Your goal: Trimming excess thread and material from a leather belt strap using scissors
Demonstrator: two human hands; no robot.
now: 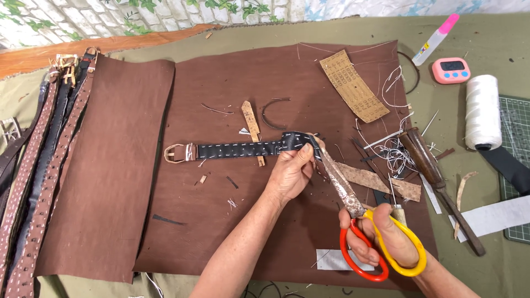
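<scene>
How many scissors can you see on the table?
1. The scissors, with one red and one yellow handle loop, are in the right hand, blades at the black strap that the left hand holds. More could hide under the scraps.

Open passage: bare brown leather sheet (pixel 221 215) at 7–9 o'clock of the left hand (pixel 290 175), only small scraps there. At 9 o'clock, black strap (pixel 237 149) crosses flat. At 2–3 o'clock, blocked: thread tangle (pixel 395 152), wooden-handled tool (pixel 436 179), perforated strip (pixel 353 85). Far 3 o'clock: thread spool (pixel 482 112). Far 9 o'clock: belt stack (pixel 38 176). Scissors (pixel 359 221) fill 5 o'clock.
</scene>
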